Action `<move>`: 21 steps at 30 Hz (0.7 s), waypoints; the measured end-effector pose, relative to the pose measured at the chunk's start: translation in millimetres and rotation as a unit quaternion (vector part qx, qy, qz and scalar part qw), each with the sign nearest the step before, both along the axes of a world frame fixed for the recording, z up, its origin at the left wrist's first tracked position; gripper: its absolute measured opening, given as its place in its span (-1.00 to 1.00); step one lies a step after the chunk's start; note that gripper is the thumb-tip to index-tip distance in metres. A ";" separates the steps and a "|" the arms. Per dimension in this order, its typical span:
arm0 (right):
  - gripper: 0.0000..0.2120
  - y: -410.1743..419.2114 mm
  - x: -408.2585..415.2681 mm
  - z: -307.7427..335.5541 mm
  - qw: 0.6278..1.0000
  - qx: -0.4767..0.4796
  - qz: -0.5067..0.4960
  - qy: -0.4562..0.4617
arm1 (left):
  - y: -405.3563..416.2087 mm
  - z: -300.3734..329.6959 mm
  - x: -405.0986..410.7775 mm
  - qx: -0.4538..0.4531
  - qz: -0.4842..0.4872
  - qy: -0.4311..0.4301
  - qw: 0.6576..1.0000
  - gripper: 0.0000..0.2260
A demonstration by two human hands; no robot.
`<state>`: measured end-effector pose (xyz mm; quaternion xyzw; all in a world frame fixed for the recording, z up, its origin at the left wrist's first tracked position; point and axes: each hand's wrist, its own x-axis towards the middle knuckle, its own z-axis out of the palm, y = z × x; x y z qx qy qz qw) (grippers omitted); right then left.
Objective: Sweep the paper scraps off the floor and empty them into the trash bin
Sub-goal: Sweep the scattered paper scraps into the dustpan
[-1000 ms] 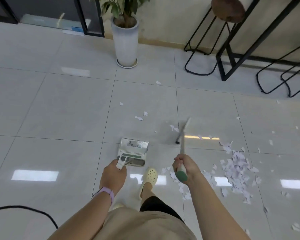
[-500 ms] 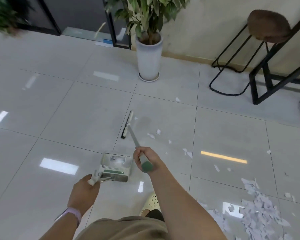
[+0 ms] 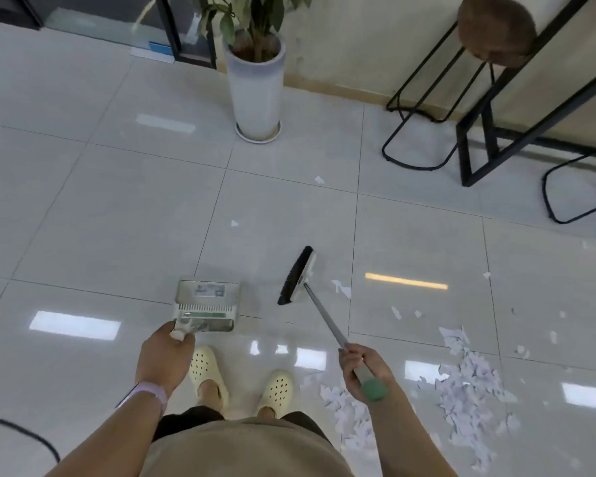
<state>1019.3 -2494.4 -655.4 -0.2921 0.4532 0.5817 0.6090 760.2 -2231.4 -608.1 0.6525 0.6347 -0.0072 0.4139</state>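
Observation:
My left hand [image 3: 164, 352] grips the handle of a pale dustpan [image 3: 207, 304] that sits low over the floor just ahead of my feet. My right hand [image 3: 365, 370] holds the green-capped end of a broom handle. The broom head [image 3: 298, 275], with black bristles, is down near the tile to the right of the dustpan. A thick heap of white paper scraps [image 3: 468, 397] lies at the lower right, with a smaller heap [image 3: 348, 414] by my right foot. Single scraps [image 3: 341, 287] lie scattered further out. No trash bin is in view.
A potted plant in a tall white pot [image 3: 257, 87] stands against the wall ahead. Black metal stool frames [image 3: 424, 132] and a table leg [image 3: 475, 146] stand at the right. A black cable [image 3: 25, 432] curves across the floor at lower left.
The broom head has swung from left of the dustpan across to its right. The view has turned right, and both my feet now show below the dustpan.

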 end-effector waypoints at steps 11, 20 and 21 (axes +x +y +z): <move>-0.88 50.4 22.5 52.4 0.963 -0.202 -0.099 -0.148 | 71.4 -20.3 55.5 -0.059 -0.172 -0.016 0.983 -0.81; -0.72 234.5 -30.8 94.7 0.945 -0.200 -0.011 -0.261 | 150.1 -14.6 36.7 -0.048 -0.188 -0.049 0.980 -0.98; -0.74 248.5 -33.1 96.7 0.946 -0.190 0.000 -0.262 | 160.9 -16.5 31.4 -0.042 -0.189 -0.048 0.980 -0.98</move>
